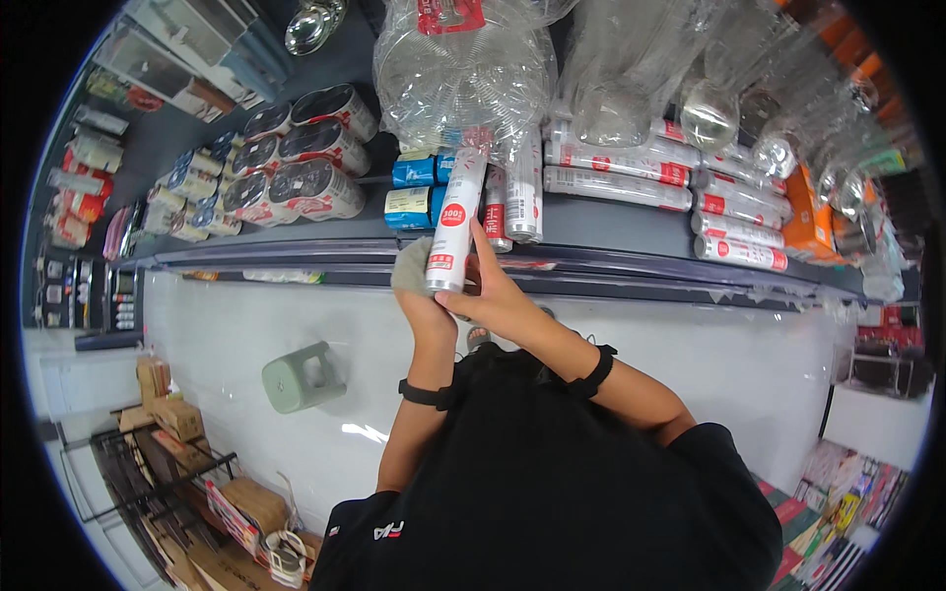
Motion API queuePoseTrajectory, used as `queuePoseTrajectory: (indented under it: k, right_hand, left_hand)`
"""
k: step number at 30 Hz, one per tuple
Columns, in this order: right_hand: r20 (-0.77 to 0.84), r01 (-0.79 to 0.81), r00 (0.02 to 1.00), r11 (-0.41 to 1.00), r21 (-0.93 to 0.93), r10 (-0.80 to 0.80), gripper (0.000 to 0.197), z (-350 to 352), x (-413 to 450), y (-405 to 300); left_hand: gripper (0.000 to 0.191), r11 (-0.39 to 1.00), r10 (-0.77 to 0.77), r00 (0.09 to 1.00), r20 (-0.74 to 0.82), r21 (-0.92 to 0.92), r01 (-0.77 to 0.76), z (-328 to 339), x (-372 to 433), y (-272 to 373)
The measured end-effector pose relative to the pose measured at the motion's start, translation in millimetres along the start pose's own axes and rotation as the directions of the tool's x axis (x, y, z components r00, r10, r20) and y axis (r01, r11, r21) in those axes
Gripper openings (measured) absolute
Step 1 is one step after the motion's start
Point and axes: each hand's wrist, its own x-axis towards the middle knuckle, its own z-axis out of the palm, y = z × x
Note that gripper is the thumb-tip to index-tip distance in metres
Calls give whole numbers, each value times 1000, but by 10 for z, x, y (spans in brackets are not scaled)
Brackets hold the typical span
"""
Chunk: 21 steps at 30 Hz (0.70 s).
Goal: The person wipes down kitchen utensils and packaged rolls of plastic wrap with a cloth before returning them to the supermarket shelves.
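A long white cylindrical package (458, 199) with red print and a silver-coloured end tilts up in front of the shelf edge. My right hand (488, 292) grips its lower end from the right, thumb near the base and a finger along its side. To the left of the package, a grey-green cloth (411, 267) covers the fingers of my left hand (429, 314) and presses against the package's side. The left fingers themselves are hidden by the cloth. Behind the package's upper end, similar white and silver cylinders (525, 199) stand on the shelf.
The dark shelf (310, 233) bears white packs with black tops (314, 188), blue rolls (410, 210) and cylinders lying in stacks (617, 188). Plastic-wrapped steel ladles (709, 118) and a round wire strainer (465, 74) hang above. A green stool (295, 380) stands on the floor, lower left.
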Motion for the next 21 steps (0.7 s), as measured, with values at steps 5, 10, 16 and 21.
queuePoseTrajectory:
  k: [5, 10, 16, 21]
  right_hand:
    - [-113, 69, 991, 997, -30, -72, 113, -88, -30, 166]
    - [-212, 121, 967, 988, -97, -140, 95, 117, -125, 181]
    - [-371, 272, 904, 955, 115, -213, 86, 298, -308, 347]
    - [-404, 267, 889, 961, 69, -218, 84, 306, -304, 427]
  left_hand:
    - [34, 993, 3, 981, 195, 119, -27, -41, 82, 7]
    - [38, 985, -167, 907, 387, 101, 139, -320, 211, 112]
    - [39, 970, -224, 873, 434, 187, 157, -334, 102, 293]
    - [42, 947, -286, 826, 486, 272, 168, -394, 121, 302]
